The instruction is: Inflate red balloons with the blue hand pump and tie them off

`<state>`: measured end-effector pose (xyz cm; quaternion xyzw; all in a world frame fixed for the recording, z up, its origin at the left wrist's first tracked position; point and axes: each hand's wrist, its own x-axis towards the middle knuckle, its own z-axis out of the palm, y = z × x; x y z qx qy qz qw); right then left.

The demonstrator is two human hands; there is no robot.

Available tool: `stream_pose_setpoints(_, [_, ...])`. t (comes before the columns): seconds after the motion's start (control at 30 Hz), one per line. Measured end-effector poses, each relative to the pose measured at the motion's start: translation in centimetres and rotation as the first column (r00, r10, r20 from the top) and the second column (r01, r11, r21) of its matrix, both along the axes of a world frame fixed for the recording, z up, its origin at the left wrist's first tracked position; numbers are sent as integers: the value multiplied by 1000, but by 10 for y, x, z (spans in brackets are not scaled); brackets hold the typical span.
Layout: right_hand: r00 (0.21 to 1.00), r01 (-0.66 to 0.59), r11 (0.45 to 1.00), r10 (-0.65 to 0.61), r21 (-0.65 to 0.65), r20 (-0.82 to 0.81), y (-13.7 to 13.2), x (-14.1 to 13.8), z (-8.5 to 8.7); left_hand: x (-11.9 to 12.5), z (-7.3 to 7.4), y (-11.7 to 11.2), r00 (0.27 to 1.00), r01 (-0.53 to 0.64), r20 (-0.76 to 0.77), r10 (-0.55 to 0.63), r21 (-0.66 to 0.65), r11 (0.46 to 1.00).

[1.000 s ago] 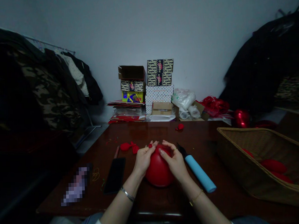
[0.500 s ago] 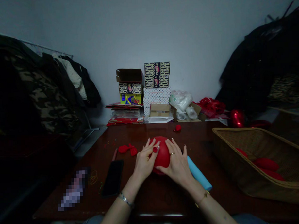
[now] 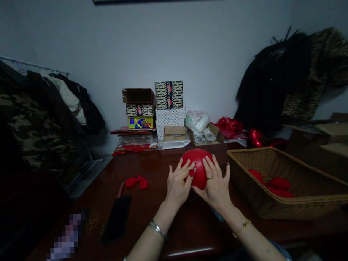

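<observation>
A round, inflated red balloon is between my two hands, raised a little above the table. My left hand grips it on the left, with the balloon's neck pinched between thumb and forefinger. On the right side, my right hand is spread over the balloon, its fingers bent around the curve and its thumb underneath. The light blue cylinder is mostly hidden behind my right wrist. Limp red balloons lie on the table to the left of my hands.
A wicker basket with several red balloons stands on the right of the dark table. To the left lie a black phone and loose rubber bands. Stacked boxes stand beyond the far edge.
My hands have carried the red balloon slightly right and up, toward the basket. The view has turned right. The blue cylinder is now mostly covered by my right arm.
</observation>
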<state>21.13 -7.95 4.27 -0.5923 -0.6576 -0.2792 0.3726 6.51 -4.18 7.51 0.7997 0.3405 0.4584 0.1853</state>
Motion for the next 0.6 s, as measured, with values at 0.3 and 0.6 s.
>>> stream_pose_setpoints(0.3, [985,151,988,-153,28,85,-18,60,31,62,25,-5,994,112,7,-113,71,991])
stream_pose_setpoints(0.6, [955,254,966,-258,43,145,-35,122,47,131,34,-8,979,204,18,-205,62,977])
